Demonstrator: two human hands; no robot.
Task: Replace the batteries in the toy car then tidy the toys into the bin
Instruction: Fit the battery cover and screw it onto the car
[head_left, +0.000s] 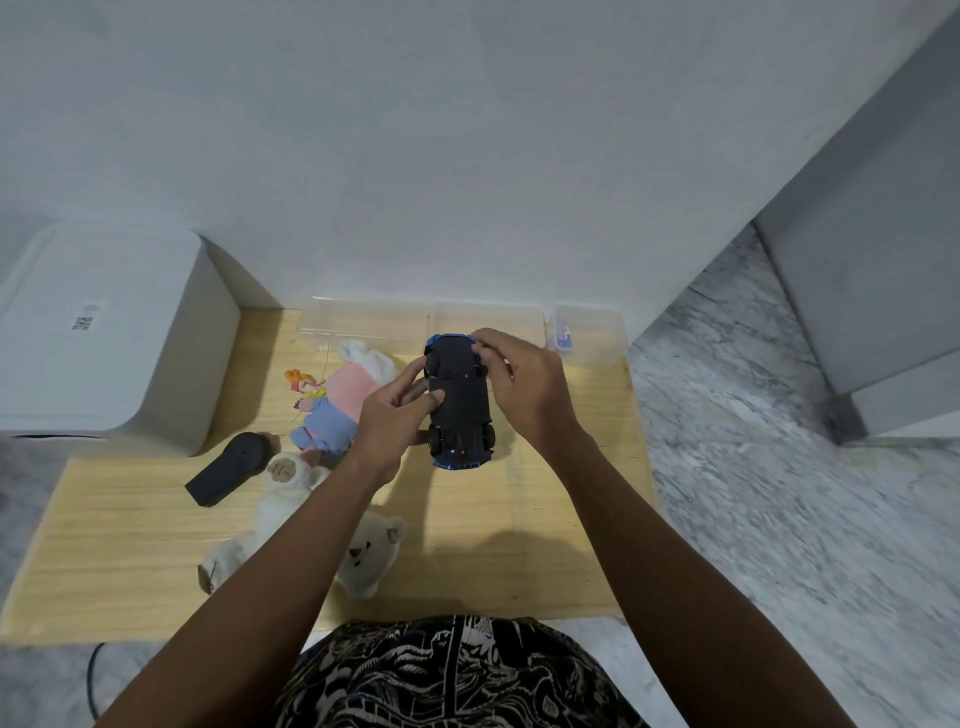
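Note:
A blue toy car (460, 402) is held upside down above the wooden table (545, 509), its black underside facing me. My left hand (392, 423) grips its left side, thumb pressed on the underside. My right hand (519, 389) holds the car's right side near the far wheel, fingers curled over the edge. A black remote control (228, 469) lies on the table to the left. No batteries are visible.
A pink and blue plush doll (337, 402) and a white teddy bear (363, 556) lie left of the car. Clear plastic containers (363, 325) line the wall, one (587, 332) holding a small blue item. A white lidded bin (104, 332) stands at the left.

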